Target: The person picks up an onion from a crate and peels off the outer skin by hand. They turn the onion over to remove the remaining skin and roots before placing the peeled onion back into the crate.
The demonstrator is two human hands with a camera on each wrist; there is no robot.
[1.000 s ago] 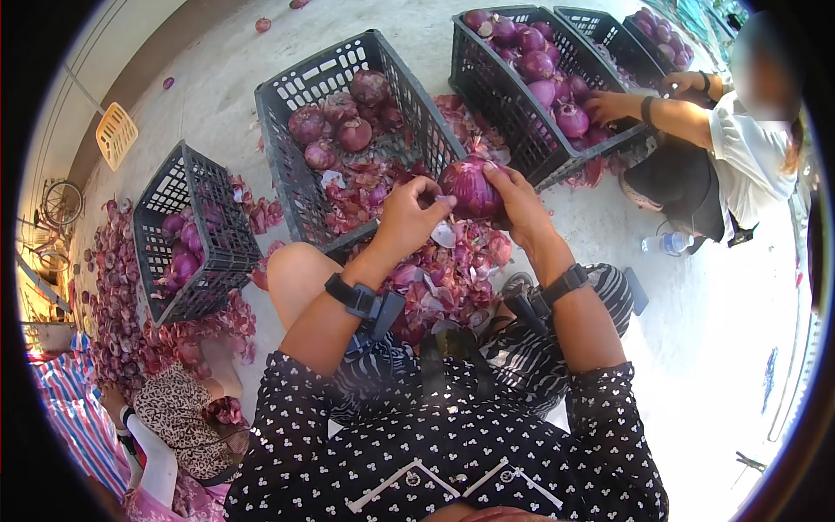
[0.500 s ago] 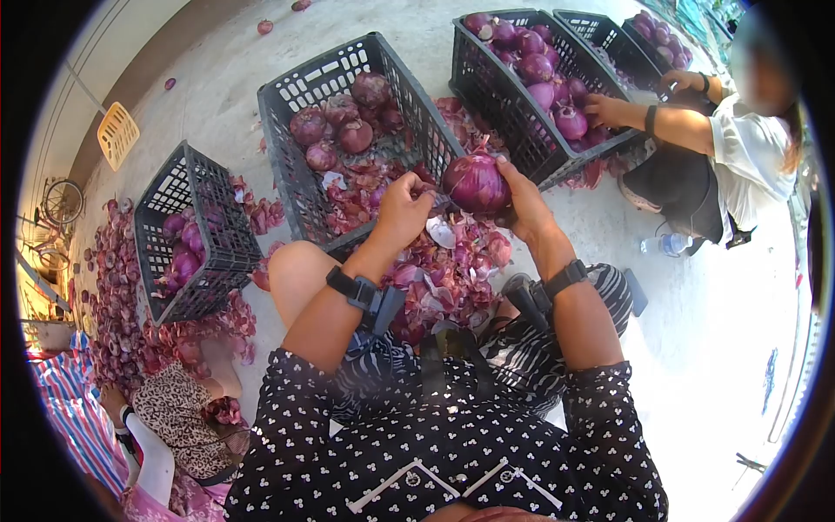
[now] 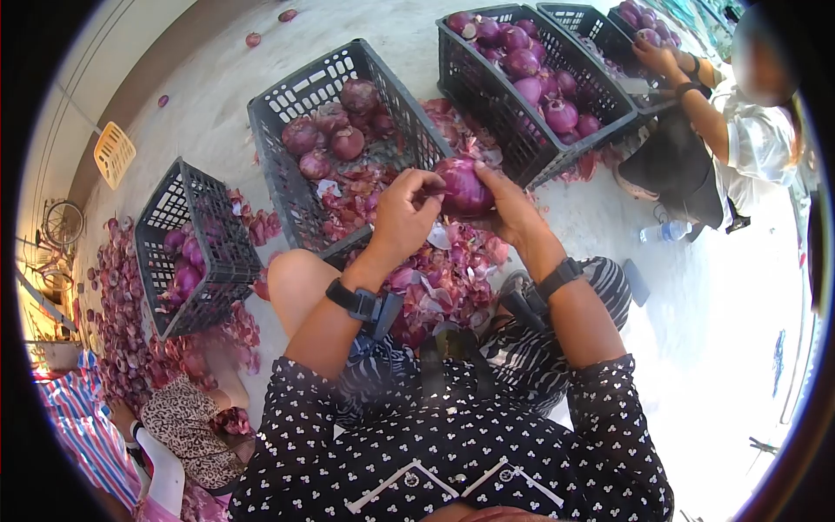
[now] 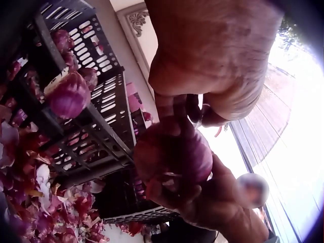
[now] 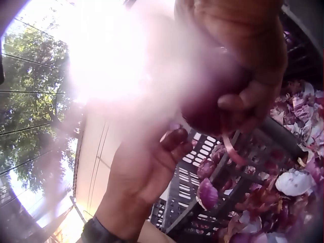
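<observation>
A purple-red onion [image 3: 467, 186] is held in front of me over a heap of peelings. My right hand [image 3: 520, 222] grips it from the right, thumb over the top and fingers beneath. At its left side is my left hand [image 3: 404, 213], with thumb and forefinger drawn together. In the left wrist view, fingers of the left hand [image 4: 212, 61] touch the onion [image 4: 197, 157], and a small scrap of skin [image 4: 218, 132] shows below the thumb. A narrow strip of skin [image 5: 233, 152] hangs below the onion in the right wrist view; glare hides part of that frame.
A black crate [image 3: 261, 157] ahead holds several onions and loose skins. Behind its right side stands a fuller onion crate [image 3: 557, 157]. Another crate [image 3: 217, 287] is at left, beside many onions on the floor. Peelings [image 3: 444, 283] lie between my legs. A person [image 3: 713, 130] works at right.
My left hand drew back from the onion, then returned to its side. The onion was turned in my right hand. The person at right moved their hands from the full crate towards a farther one.
</observation>
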